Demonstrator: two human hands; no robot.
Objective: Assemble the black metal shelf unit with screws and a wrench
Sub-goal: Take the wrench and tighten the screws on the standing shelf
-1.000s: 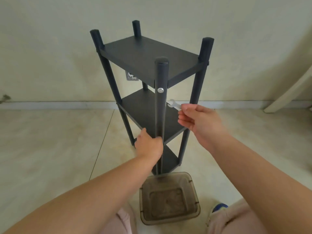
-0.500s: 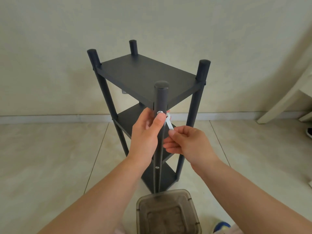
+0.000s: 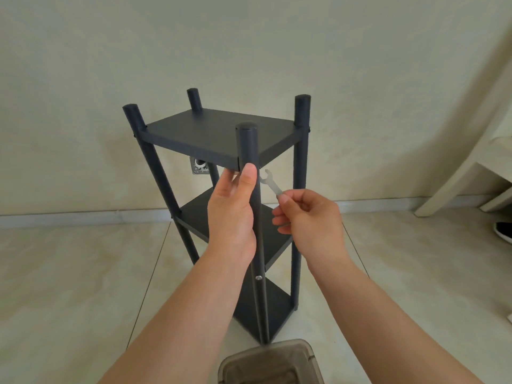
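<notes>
Looking down from the head view, we grip the near post (image 3: 250, 151) of the upright shelf unit (image 3: 221, 134) with our left hand (image 3: 232, 214), while our right hand (image 3: 310, 220), just beside it, pinches a small wrench (image 3: 271, 184) angled up toward that post.

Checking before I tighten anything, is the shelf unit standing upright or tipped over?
Upright. The shelf unit stands on the floor, posts vertical, three shelves level.

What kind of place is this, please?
Probably a room in a home: a tiled floor, a plain wall with a small wall socket, and a shoe at the right edge.
</notes>
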